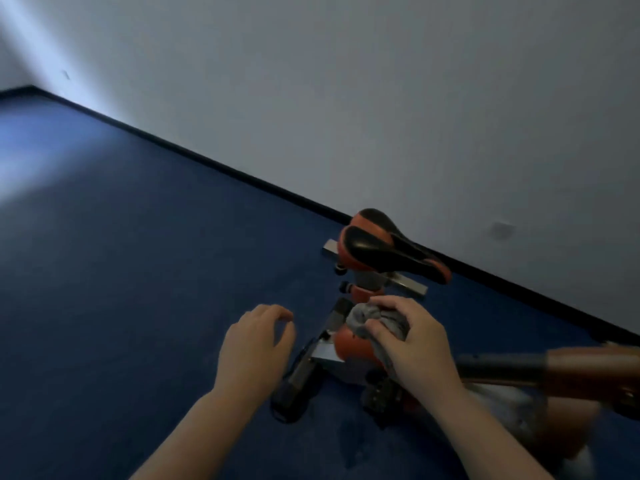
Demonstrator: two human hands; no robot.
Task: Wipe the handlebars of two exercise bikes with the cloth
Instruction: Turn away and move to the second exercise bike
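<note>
The fingers (pixel 388 304) of the right hand (pixel 419 344) are clenched around a bunched grey cloth (pixel 367 322), held above the orange frame (pixel 353 344) of an exercise bike, below its saddle (pixel 391 249). The left hand (pixel 256 344) hovers apart, fingers loosely curled and grasping nothing. A blurred bar (pixel 519 367) at right may be a handlebar; I cannot tell. To wipe well, I would spread the cloth flat across the palm, wrap it round the grip, and steady the bike with the free hand.
</note>
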